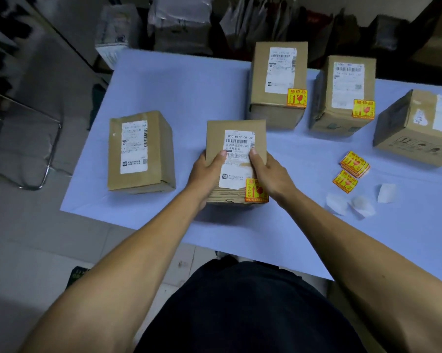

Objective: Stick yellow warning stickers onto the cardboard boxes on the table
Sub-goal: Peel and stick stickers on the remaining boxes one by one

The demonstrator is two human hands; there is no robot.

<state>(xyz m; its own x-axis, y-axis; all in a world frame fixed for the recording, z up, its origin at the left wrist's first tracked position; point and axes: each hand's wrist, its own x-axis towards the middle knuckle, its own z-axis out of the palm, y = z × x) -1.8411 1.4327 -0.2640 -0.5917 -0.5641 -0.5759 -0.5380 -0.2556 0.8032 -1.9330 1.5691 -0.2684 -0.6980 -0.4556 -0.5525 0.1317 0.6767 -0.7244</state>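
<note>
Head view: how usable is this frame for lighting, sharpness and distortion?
Head view: dim, bluish light; the table is evenly lit without glare. Label text on the held box is readable, while labels on the left box and far boxes are soft. The background shelving is dark and smeared. Wide-angle bending shows at the edges, and the forearms loom large. The right box is cut off by the frame.
</note>
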